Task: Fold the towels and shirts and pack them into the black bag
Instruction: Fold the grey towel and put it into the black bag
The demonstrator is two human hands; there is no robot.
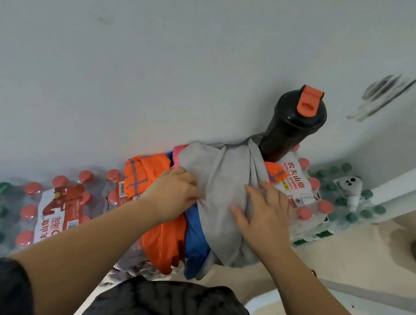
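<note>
The left hand (173, 192) curls its fingers into the grey cloth (222, 184), the right hand (265, 213) presses fingers spread flat; smooth the stretch between them before folding.

I am pressing matt, soft grey cloth (221, 196); the orange fabric (163, 239) is looking slicker, and the black bottle (291, 129) is gleaming, smooth plastic.

A storage corner of an indoor room; whether in a home or a workplace cannot be told. Shrink-wrapped packs of red-capped water bottles (57, 209) line the foot of a plain white wall (161, 51) from 8 o'clock inward, with green-capped packs (338, 187) at 3 o'clock. The wall bears dark scuff marks (388, 96) at 2 o'clock. Pale beige floor (350, 249) shows at 4 o'clock, beside a white frame (408, 176).
</note>
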